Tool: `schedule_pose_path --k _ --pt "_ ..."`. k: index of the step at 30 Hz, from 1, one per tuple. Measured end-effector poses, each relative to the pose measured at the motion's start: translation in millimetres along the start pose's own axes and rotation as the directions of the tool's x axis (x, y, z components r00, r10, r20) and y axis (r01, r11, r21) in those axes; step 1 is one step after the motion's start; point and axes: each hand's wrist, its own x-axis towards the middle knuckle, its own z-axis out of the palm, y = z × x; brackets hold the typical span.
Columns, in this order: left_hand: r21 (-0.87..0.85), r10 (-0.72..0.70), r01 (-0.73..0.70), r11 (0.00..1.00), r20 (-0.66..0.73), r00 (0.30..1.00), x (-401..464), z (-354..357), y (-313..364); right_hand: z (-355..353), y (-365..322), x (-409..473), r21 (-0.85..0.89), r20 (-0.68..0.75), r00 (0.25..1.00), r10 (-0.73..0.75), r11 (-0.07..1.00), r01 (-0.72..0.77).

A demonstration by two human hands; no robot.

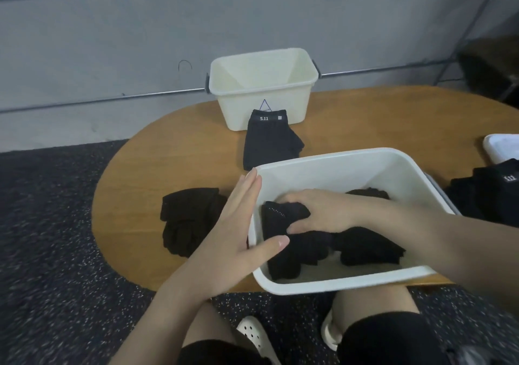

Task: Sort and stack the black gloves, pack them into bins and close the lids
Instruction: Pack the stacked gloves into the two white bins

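A white bin (345, 280) sits at the near edge of the wooden table (157, 151) with several black gloves (365, 246) inside. My right hand (317, 210) reaches into it and grips a black glove (280, 213) at the bin's left side. My left hand (238, 224) lies flat against the bin's left wall, fingers straight, thumb over the rim. A stack of black gloves (188, 218) lies on the table left of the bin. Another stack with a 5.11 label (269, 142) lies behind it. A second white bin (264, 86) stands empty at the far edge.
More black gloves (488, 193) lie at the right edge of the table, beside a white lid-like piece (502, 145). The table's rounded left end drops to dark speckled floor (50, 224). A grey wall rises behind. My knees and white sandals show below the table.
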Motion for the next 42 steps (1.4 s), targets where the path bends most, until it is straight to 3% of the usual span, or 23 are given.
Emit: schedule_pose_path --k 7,14,24,27,32,38,42 --pt "-0.079 0.019 -0.022 0.997 -0.038 0.999 -3.2 2.9 -1.0 8.6 12.2 3.7 0.014 -0.05 0.998 0.024 1.0 -0.024" --pt "-0.095 0.035 -0.041 0.995 -0.064 0.997 -2.4 6.0 -6.3 14.0 12.3 5.3 0.026 0.103 0.994 0.023 0.999 -0.026" --pt "-0.082 -0.01 0.006 0.997 -0.053 0.999 -1.2 3.6 0.1 3.8 -1.2 -7.6 0.016 -0.07 0.997 -0.019 1.0 0.02" --pt "-0.051 0.002 -0.006 0.999 -0.077 0.997 -3.3 2.1 -1.8 -1.9 -10.9 -12.9 0.054 -0.173 0.982 -0.078 0.995 0.089" --pt "-0.004 0.072 -0.074 0.997 -0.164 0.984 -26.0 -19.8 -20.4 -14.4 -38.0 -28.5 -0.042 -0.325 0.934 -0.15 0.989 0.145" --pt "0.039 -0.151 0.171 0.984 -0.312 0.938 -47.6 -70.8 -80.6 -37.6 -93.2 -29.8 -0.003 -0.506 0.815 -0.282 0.946 0.325" --pt "0.099 -0.231 0.274 0.957 -0.316 0.92 -36.4 -84.8 -109.1 -46.3 -121.8 1.0 -0.028 -0.442 0.847 -0.293 0.949 0.314"
